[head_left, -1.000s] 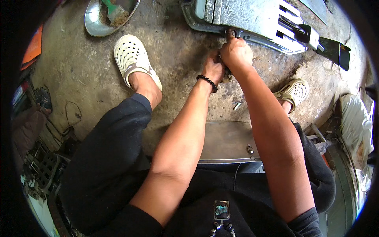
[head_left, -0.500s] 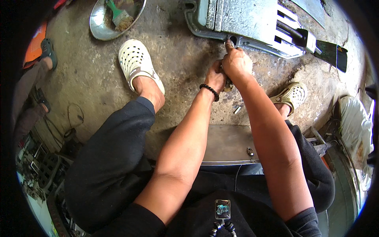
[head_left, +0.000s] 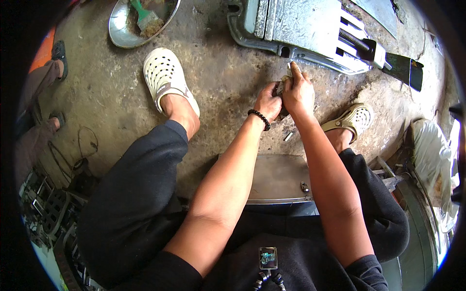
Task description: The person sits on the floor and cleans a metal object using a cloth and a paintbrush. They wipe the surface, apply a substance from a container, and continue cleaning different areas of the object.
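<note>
My left hand (head_left: 268,103), with a black bead bracelet at the wrist, is closed on a small dark, grimy bundle (head_left: 280,89) that looks like a crumpled rag; fingers hide most of it. Close beside it, my right hand (head_left: 299,95) has its fingers together, pinching a pale, narrow end (head_left: 290,69) of what may be the same rag. Both hands are over the floor, just on my side of a grey metal machine vise (head_left: 303,24). The right fingertips are a little apart from the slot (head_left: 285,51) in the vise's base.
A metal bowl (head_left: 116,34) holds a green-handled brush (head_left: 145,19) at the far left. A short white stick (head_left: 288,137) lies on the stained floor. Nearer me is a metal case (head_left: 279,177) with a latch. Another person's legs (head_left: 36,92) are at the left edge.
My right hand has drawn back toward me from the slot in the vise base. My left hand has moved slightly nearer me and stays beside it, still closed.
</note>
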A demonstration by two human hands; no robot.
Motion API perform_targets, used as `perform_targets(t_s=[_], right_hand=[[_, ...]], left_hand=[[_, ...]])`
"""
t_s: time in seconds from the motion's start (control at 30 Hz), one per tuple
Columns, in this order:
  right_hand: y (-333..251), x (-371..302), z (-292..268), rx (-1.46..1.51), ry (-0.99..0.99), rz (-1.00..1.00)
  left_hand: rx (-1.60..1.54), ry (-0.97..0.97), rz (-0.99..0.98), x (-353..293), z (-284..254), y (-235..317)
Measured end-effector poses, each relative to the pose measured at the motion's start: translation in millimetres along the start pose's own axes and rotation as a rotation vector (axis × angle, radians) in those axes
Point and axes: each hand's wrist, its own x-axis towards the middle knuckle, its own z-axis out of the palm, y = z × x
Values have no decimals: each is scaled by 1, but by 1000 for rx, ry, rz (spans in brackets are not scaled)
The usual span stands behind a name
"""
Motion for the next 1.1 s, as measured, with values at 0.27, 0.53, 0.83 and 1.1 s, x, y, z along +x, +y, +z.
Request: perform_targets(t_s=[0.27, 0.53, 0.83, 1.1], right_hand=[[-6, 36, -6, 47, 15, -79], [-7, 43, 4, -62, -62, -23], [-17, 13, -27, -153, -354, 275], [9, -62, -97, 112, -259, 54]], left_hand=[[61, 175, 84, 10, 7, 32], [139, 71, 23, 14, -1, 36], [354, 105, 66, -20, 1, 33], [705, -42, 64, -94, 21, 68]])
